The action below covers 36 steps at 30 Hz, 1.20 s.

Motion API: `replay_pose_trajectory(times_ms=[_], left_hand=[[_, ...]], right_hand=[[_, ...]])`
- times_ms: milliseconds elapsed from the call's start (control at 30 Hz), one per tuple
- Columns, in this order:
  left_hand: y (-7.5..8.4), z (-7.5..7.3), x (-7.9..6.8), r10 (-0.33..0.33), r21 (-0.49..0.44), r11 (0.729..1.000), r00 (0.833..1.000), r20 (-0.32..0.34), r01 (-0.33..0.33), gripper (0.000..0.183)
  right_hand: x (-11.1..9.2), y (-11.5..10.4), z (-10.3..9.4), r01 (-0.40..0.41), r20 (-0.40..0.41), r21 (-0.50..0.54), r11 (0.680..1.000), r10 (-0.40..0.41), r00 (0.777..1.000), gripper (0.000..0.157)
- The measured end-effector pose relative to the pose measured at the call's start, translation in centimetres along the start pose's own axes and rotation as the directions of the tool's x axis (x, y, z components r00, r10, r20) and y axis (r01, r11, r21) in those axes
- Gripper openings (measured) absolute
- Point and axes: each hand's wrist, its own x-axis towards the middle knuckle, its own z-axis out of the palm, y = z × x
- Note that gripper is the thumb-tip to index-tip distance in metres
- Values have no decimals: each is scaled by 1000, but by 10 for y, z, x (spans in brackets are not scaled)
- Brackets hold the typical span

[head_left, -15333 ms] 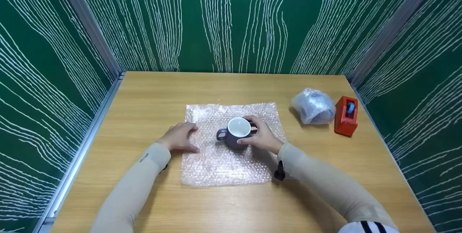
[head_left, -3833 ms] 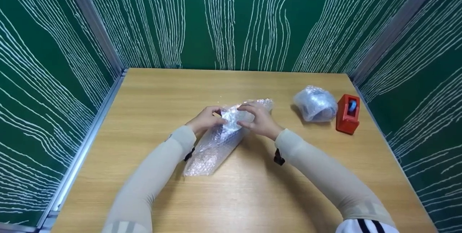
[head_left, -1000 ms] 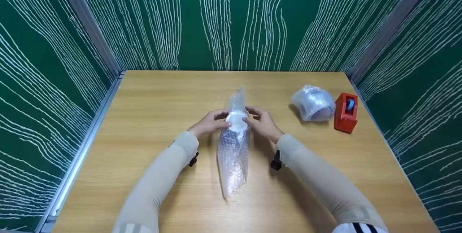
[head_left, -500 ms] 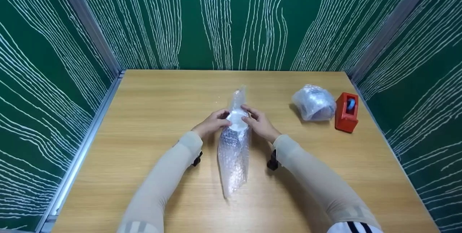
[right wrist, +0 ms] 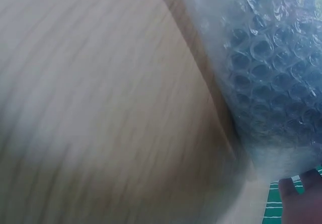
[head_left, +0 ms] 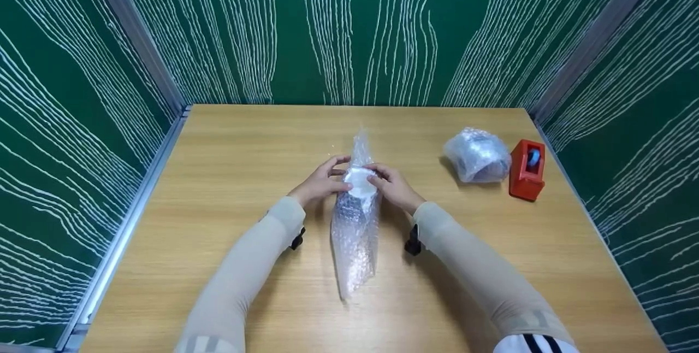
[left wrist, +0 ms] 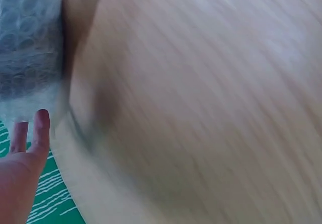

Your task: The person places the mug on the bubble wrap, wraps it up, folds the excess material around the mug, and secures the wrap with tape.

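Note:
A dark mug with a white inside (head_left: 361, 183) stands mid-table, wrapped in bubble wrap (head_left: 355, 238). The folded sheet makes a long strip, one pointed end toward me and a narrower one beyond the mug. My left hand (head_left: 321, 182) holds the wrapped mug from the left, thumb at the rim, index finger reaching to the far flap. On the other side my right hand (head_left: 397, 189) grips it, thumb over the rim and fingers behind. Both wrist views show bubble wrap (left wrist: 30, 43) close up, dark mug showing through, with fingertips (right wrist: 288, 188) near its edge.
At the right back of the wooden table (head_left: 246, 140) sits a bundle of bubble wrap (head_left: 478, 156) with something darker inside. Right beside it stands a red tape dispenser (head_left: 527, 172) with a blue-cored roll. Green, white-streaked panels (head_left: 382, 30) enclose the table at the back and sides.
Earlier the mug stood bare on the flat sheet; now the sheet is folded around it. The strip has turned from diagonal to lengthwise. Just now my left fingers have spread toward the far flap.

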Motion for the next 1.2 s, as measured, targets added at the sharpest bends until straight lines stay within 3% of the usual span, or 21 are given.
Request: replay_pose_trajectory(times_ms=[233,433,633,900,1200], left_hand=[[1,5,2,29,54,998,1000,-3,-29,65],[1,11,5,66,162,986,993,-102,-49,47],[-1,16,8,80,205,978,979,-190,-40,38],[-1,20,9,52,218,976,970,-236,0,35],[-3,21,10,60,215,977,969,-240,-7,31]], right_hand=[[1,-1,-1,-22,10,21,1000,22,1000,37],[1,-3,-2,-43,25,23,999,42,999,37],[5,-3,-9,-64,24,56,996,63,998,38],[23,0,-22,-167,-99,134,977,181,979,50],[42,8,-27,-319,-40,213,923,335,942,66]])
